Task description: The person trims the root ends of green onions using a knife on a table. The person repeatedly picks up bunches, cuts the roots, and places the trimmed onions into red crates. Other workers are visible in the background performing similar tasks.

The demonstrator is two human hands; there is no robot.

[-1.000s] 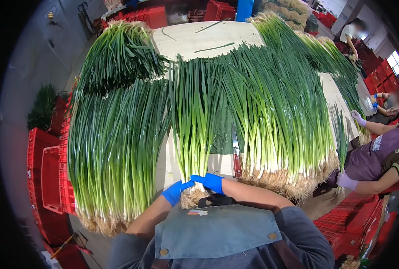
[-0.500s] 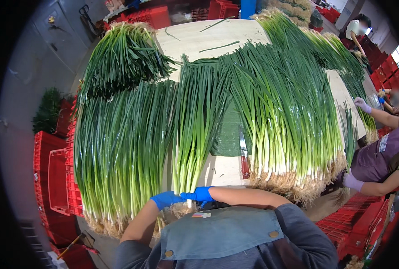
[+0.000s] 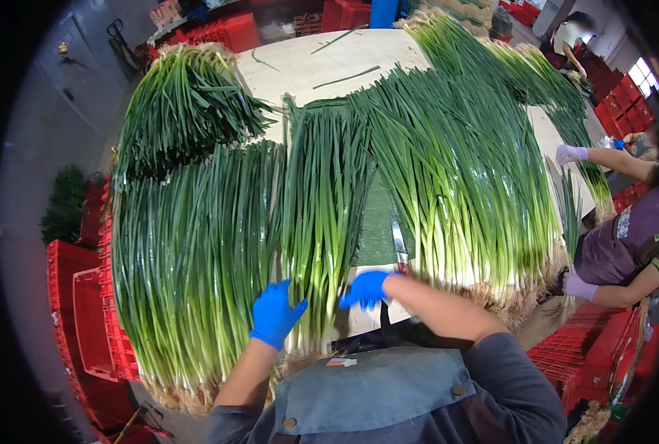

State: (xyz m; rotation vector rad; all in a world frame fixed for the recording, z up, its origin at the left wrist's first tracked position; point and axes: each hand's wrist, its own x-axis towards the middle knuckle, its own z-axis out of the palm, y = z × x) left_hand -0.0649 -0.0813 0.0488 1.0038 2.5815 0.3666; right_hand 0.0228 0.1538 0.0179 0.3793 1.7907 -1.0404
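The left hand (image 3: 276,314), I see, has its fingers spread beside the scallion bunch (image 3: 322,214) at frame center. The blurred right hand (image 3: 365,290) is near its lower right; its grip I cannot tell. Above lies a knife (image 3: 398,235).

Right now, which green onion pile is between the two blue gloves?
The narrow middle pile: its lower end lies between the left hand and right hand. The wider near left pile and right pile flank it.
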